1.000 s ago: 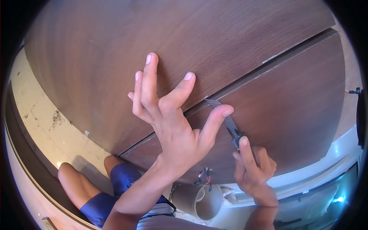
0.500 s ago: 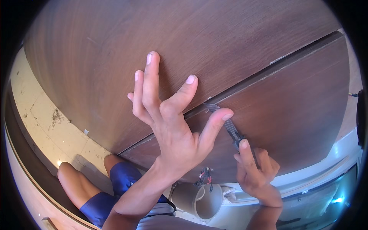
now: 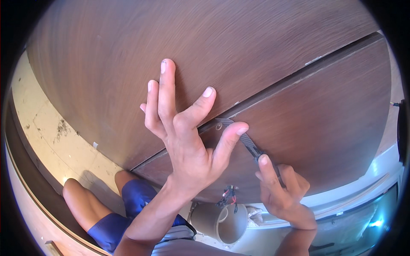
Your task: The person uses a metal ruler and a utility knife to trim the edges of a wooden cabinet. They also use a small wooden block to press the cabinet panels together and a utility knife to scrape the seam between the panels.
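Note:
My right hand (image 3: 282, 187) grips a snap-off utility knife (image 3: 248, 144) by its dark handle, thumb along the top. The long segmented blade points away to the left. Its tip meets the edge of the gap between two dark brown wooden panels, the larger panel (image 3: 239, 47) beyond and the smaller panel (image 3: 316, 119) nearer. Spread across the gap is my left hand (image 3: 185, 149), its fingers stretched over the larger panel and its thumb lying over part of the blade. A small pale curl (image 3: 219, 126) sits beside the blade's end.
Below the panels stands a grey bucket (image 3: 200, 219), with a bunch of red and black wires (image 3: 228, 197) above it. A glossy glass surface (image 3: 354, 222) lies at the lower right. Bare legs in blue shorts (image 3: 109, 230) show at the lower left, over a dusty cream floor (image 3: 55, 123).
The knife and my right hand have slid a little left along the panel edge. My left hand has shifted slightly left with it, fingers still spread.

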The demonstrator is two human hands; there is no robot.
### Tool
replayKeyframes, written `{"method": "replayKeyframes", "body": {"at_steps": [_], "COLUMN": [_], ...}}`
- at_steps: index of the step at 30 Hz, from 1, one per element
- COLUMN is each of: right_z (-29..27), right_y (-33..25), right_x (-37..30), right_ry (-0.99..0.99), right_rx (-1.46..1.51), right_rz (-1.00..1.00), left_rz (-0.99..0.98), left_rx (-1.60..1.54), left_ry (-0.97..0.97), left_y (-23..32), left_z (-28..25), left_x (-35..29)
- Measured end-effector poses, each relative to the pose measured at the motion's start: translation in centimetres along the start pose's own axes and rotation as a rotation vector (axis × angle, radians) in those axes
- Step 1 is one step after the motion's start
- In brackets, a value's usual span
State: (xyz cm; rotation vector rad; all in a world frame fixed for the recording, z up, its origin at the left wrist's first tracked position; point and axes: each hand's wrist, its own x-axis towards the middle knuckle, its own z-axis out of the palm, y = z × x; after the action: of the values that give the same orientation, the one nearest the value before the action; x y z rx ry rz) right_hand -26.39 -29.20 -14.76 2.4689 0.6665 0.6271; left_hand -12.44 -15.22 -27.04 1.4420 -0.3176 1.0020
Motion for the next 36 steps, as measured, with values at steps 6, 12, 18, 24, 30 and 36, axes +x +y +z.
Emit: {"method": "replayKeyframes", "body": {"at_steps": [6,12,18,24,30,36], "right_z": [0.7,2.0,1.8,0.4,1.7,6.5], "right_y": [-0.8,-1.3,-1.4,-0.1,-2.4,-8.7], "right_x": [-0.1,-0.4,-2.8,-8.2,-6.4,-4.0], "right_ry": [-0.04,0.04,0.15,0.315,0.282,0.225], "right_rx": [0.008,0.06,0.16,0.189,0.519,1.038], "right_rz": [-0.004,0.013,0.156,0.463,0.417,0.587], "left_rz": [-0.029,-0.03,-0.076,-0.102,-0.08,-0.588], "left_rx": [0.034,-0.025,-0.058,0.075,0.016,-0.912], "left_ry": [-0.03,0.019,0.045,0.075,0.089,-0.161], "left_y": [-1.0,-2.1,-1.0,-0.5,-3.1,1.4], "left_z": [-0.7,-0.8,-2.4,-0.6,-2.0,-8.1], "left_x": [-1.6,-2.5,-0.9,-1.4,-4.2,-2.9]}}
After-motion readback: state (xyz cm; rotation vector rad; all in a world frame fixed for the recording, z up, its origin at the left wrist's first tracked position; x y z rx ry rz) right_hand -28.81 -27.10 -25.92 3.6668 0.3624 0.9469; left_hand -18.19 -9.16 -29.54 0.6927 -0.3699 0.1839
